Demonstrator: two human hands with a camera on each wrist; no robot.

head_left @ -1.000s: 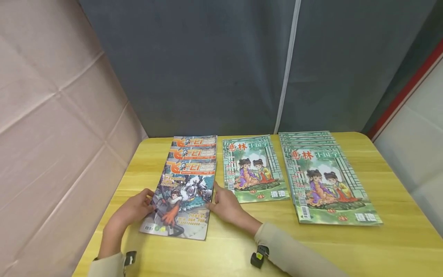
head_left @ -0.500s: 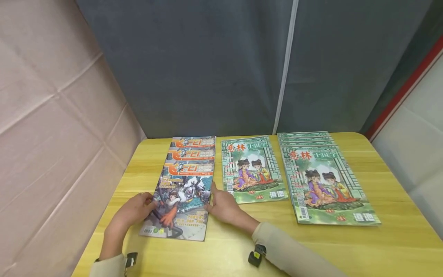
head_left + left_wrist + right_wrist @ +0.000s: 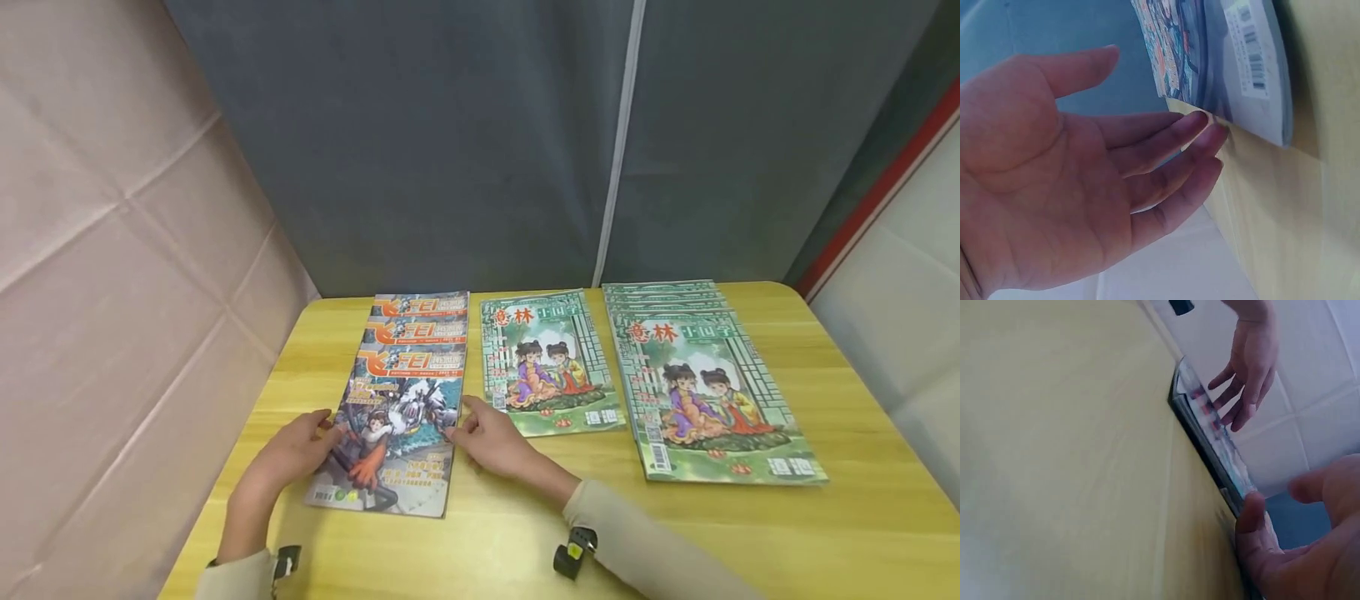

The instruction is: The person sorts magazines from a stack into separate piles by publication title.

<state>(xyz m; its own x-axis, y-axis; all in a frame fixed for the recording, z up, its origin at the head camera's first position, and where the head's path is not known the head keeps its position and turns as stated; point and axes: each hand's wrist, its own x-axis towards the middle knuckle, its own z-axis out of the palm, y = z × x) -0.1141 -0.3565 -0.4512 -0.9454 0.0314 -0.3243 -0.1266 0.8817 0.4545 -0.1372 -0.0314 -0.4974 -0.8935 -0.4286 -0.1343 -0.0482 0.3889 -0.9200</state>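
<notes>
A magazine (image 3: pixel 397 450) with a grey, red and teal cover and an orange title lies frontmost in an overlapping row on the left of the table. Behind it show the upper strips of two more, the middle magazine (image 3: pixel 412 331) and the rear magazine (image 3: pixel 420 306). My left hand (image 3: pixel 292 450) is at the front magazine's left edge, its fingers loosely bent and thumb apart, as the left wrist view shows. My right hand (image 3: pixel 495 442) is at the opposite edge, thumb and forefinger spread. In the right wrist view, one fingertip (image 3: pixel 1250 512) meets the magazine's side.
A single green magazine (image 3: pixel 551 375) lies just right of my right hand. Farther right is an overlapping stack of several green magazines (image 3: pixel 720 417). The yellow wooden table (image 3: pixel 502 550) backs onto a dark grey curtain (image 3: pixel 450 150); a pale panel (image 3: pixel 135 292) stands at left.
My right hand has shifted slightly right, its forearm and wrist strap with it. My left hand stays at the left edge, and the magazines keep their places.
</notes>
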